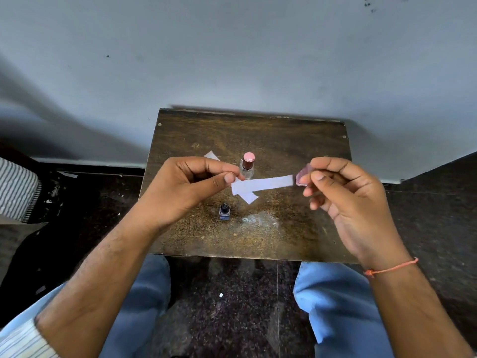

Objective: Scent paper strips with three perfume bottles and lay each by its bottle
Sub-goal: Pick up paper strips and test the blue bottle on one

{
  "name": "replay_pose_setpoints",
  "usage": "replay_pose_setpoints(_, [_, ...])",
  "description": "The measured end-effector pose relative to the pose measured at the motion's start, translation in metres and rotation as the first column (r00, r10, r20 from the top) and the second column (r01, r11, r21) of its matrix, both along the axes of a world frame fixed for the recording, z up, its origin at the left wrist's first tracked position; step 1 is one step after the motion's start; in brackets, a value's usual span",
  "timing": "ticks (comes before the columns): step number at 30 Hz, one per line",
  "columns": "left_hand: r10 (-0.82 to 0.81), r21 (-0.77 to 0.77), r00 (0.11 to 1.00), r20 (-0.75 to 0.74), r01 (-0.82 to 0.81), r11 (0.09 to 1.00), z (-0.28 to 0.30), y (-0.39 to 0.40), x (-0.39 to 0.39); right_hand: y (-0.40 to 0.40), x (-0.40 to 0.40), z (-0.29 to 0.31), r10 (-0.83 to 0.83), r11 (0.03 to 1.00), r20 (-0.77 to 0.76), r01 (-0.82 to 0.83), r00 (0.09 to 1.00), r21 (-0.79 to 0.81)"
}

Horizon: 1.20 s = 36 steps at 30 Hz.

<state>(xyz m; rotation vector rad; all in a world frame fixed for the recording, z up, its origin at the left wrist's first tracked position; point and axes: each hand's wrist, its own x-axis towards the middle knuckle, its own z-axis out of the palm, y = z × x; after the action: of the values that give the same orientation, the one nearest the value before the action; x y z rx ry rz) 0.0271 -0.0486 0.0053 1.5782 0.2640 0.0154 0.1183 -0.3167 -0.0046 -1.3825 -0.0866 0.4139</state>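
My left hand (192, 187) pinches one end of a white paper strip (263, 183) and holds it level above the small wooden table (296, 228). My right hand (346, 195) grips a small pink perfume bottle (301, 175), whose end sits right at the strip's free end. A clear bottle with a pink cap (247, 165) stands upright behind the strip. A small dark blue bottle (224, 211) stands nearer to me. A second strip (249, 196) lies on the table under the held one. A third strip (211, 155) shows behind my left hand.
The table stands against a grey wall (232, 60). My knees in blue jeans (335, 306) are below its front edge, over dark speckled floor. A striped cloth (15, 187) is at the far left.
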Motion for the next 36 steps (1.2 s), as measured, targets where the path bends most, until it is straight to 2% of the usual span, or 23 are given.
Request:
replay_pose_setpoints(5, [-0.033,-0.043,0.999,-0.026,0.032,0.999,-0.004,-0.007,0.002,0.007,-0.009,-0.010,0.099,0.993,-0.025,-0.101,0.995,-0.067])
replay_pose_setpoints(9, [-0.032,-0.060,0.999,-0.033,0.030,0.998,-0.005,-0.007,0.005,0.010,-0.014,-0.017,0.264,0.929,0.116,-0.220,0.957,-0.296])
replay_pose_setpoints(12, [-0.043,-0.082,0.998,-0.042,0.039,0.996,-0.006,-0.008,0.007,0.013,-0.018,-0.019,0.358,0.870,0.090,-0.298,0.929,-0.393])
replay_pose_setpoints(15, [-0.040,-0.082,0.998,-0.058,0.035,0.996,-0.008,-0.004,0.008,0.018,-0.022,-0.020,0.370,0.839,0.114,-0.278,0.922,-0.469])
replay_pose_setpoints(21, [-0.048,-0.090,0.998,-0.045,0.044,0.995,-0.006,-0.002,0.006,0.029,-0.028,-0.016,0.485,0.811,0.246,-0.325,0.839,-0.486])
replay_pose_setpoints(26, [-0.041,-0.095,0.998,-0.053,0.036,0.995,-0.006,0.000,0.004,0.031,-0.028,-0.025,0.464,0.797,0.185,-0.317,0.866,-0.515])
replay_pose_setpoints(32, [0.010,-0.051,0.998,-0.057,-0.013,0.999,-0.006,0.005,0.003,0.025,-0.020,-0.021,0.389,0.843,0.185,-0.268,0.902,-0.467])
replay_pose_setpoints(36, [0.066,0.002,0.997,-0.042,-0.066,0.998,-0.007,0.009,0.003,0.008,-0.008,-0.020,0.415,0.774,0.150,-0.261,0.898,-0.577])
